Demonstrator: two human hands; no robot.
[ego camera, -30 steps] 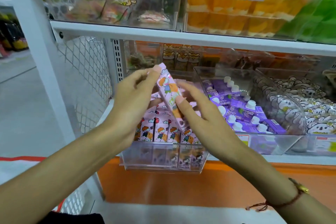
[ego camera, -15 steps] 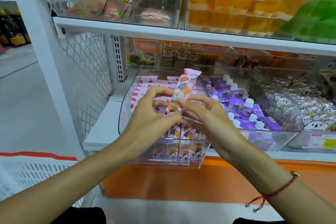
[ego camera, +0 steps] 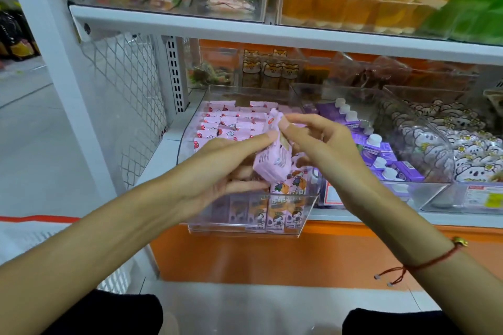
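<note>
Pink pack (ego camera: 273, 163), 1 pc: held btwn both hands; L hand (ego camera: 217, 171) gripping lower body, R hand (ego camera: 324, 144) pinching top flap; clear bin (ego camera: 304, 221) just below hands; advise turning upright, print fwd, easing into front row w/o crushing.

Pink carton (ego camera: 272, 160) tilted; held above clear bin (ego camera: 299, 221)

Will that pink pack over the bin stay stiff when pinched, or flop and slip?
Probably stiff: the pink pack shows straight boxy edges between the left hand and right hand. Likely light, since fingertips alone carry it. Its smooth wrap may be slippery, and being tall and narrow it could tip unless stood snugly in the clear bin.
</note>
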